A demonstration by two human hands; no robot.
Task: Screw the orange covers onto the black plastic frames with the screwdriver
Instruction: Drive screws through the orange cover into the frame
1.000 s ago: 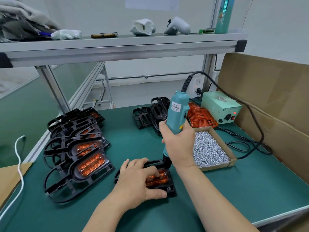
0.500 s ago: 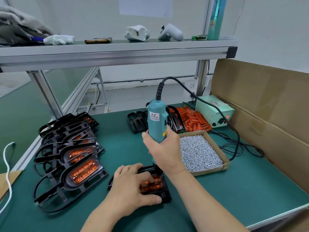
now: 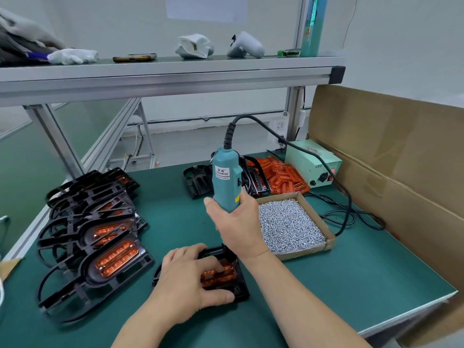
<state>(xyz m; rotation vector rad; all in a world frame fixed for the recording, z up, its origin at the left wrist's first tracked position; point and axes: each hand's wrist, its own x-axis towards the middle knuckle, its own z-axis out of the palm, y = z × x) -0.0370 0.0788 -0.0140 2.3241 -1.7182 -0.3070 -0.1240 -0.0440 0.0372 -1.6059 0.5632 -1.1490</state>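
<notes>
Head view: at lower centre of the frame the left hand [image 3: 185, 280] lies over a black frame [image 3: 239, 291] flat on the green desk [image 3: 351, 285], fingers curled over the orange cover [image 3: 222, 276] seated in it and thumb pressed along the frame's near edge. Just above it, the right hand [image 3: 237, 227] is wrapped round the lower body of the teal screwdriver [image 3: 226, 182], which stands nearly upright; its dark nose comes down at the cover's far right corner (the very tip is hidden behind the wrist, so contact with a screw cannot be told). A black cable [image 3: 347, 197] arcs from the top of the tool off to the right and coils on the desk. Right of the right hand, just beside it, sits a shallow cardboard box [image 3: 330, 243] full of silver screws [image 3: 288, 224]. Behind that, toward upper centre, is a heap of loose covers [image 3: 278, 175], with empty frames [image 3: 198, 180] to its left and a pale green power unit [image 3: 312, 163] to its right. At left, a leaning stack of frames already carrying covers [image 3: 93, 237] is spread in overlapping rows. Brown cardboard [image 3: 389, 159] stands along the right edge of the desk. Across the top runs a metal shelf [image 3: 175, 76] holding white gloves and small items.
</notes>
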